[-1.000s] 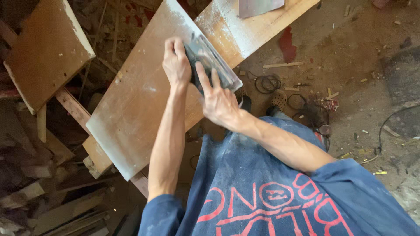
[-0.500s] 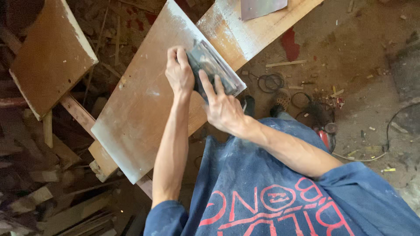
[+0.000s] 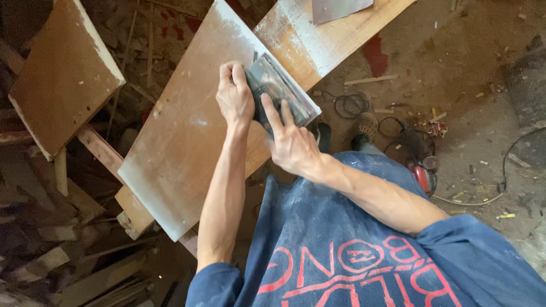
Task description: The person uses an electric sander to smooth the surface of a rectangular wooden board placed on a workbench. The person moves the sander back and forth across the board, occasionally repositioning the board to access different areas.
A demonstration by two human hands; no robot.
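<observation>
the sanding block (image 3: 280, 91) is a flat rectangular pad with a grey, dusty face, lying tilted on the upper right part of the wooden panel (image 3: 182, 131), near that panel's right edge. the left hand (image 3: 234, 99) is curled closed over the block's left end, knuckles up. the right hand (image 3: 293, 142) presses on the block's lower side with fingers spread flat, the thumb and forefinger extended along it; it pushes rather than clamps. the panel is a broad, smooth brown sheet, whitened with dust along its lower and upper edges, resting aslant on rough timber rails. a lighter plank (image 3: 335, 34) crosses behind it at upper right. a second brown board (image 3: 62, 79) lies well apart at left. on the dirt floor at right lie coiled cable (image 3: 350, 104) and a red power tool (image 3: 424, 176), amid wood chips.
</observation>
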